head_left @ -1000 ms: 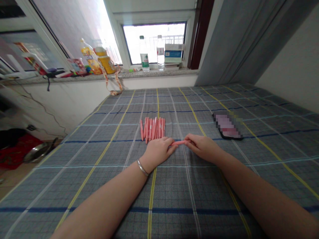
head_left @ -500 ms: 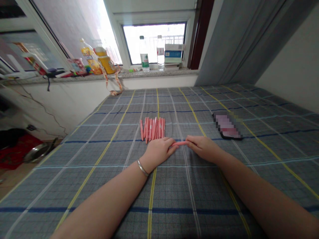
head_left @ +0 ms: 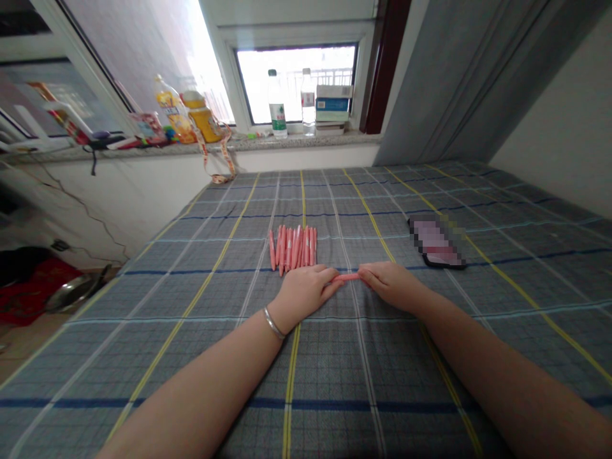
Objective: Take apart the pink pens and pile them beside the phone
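Note:
A slim pink pen (head_left: pixel 347 276) lies sideways between my two hands, each closed on one end of it. My left hand (head_left: pixel 307 287), with a silver bangle at the wrist, grips the left end between thumb and fingers. The right end is pinched by my right hand (head_left: pixel 389 284), whose fingers partly hide it. Just beyond my left hand, a row of several similar pink pens (head_left: pixel 292 247) rests on the plaid cloth (head_left: pixel 329 370), side by side and pointing away from me.
A phone (head_left: pixel 437 242) with a blurred screen lies to the right on the cloth. Along the windowsill (head_left: pixel 258 144) stand water bottles (head_left: pixel 277 105), stacked boxes (head_left: pixel 332 105) and a yellow bottle (head_left: pixel 204 120) with a hanging strap. A grey curtain (head_left: pixel 444 83) hangs at the right.
Both hands have stayed nearly in place. My left fingers have shifted very slightly to the right along the pen, and less of its left end shows.

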{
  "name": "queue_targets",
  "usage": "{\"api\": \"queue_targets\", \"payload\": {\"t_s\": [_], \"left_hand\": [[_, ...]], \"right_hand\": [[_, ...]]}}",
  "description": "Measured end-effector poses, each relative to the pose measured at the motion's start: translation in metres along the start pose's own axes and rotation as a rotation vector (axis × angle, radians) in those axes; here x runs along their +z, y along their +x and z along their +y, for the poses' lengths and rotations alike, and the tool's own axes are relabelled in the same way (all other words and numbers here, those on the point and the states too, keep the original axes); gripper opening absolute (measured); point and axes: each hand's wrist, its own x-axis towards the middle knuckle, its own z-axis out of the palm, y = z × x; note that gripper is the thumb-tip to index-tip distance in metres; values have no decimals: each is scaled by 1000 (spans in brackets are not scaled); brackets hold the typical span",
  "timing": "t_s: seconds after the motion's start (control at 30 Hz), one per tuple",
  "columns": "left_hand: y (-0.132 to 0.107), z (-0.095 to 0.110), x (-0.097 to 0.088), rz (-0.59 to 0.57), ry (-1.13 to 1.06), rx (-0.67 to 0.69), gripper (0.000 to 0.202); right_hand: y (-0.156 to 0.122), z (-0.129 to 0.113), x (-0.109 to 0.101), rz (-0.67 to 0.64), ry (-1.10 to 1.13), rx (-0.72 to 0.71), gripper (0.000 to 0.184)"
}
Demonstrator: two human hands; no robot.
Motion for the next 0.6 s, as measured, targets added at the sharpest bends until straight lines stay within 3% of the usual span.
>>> {"api": "queue_targets", "payload": {"t_s": [0.17,0.33,0.6], "left_hand": [[0,1,0,-11,-7,-3,43],[1,1,1,-21,-12,-83,42],[2,3,3,-38,0,-57,41]], "right_hand": [[0,-1,-1,-1,-9,4,43],[-3,-4,-3,79,-27,-2,28],[-2,-3,-4,56,0,-25,38]]}}
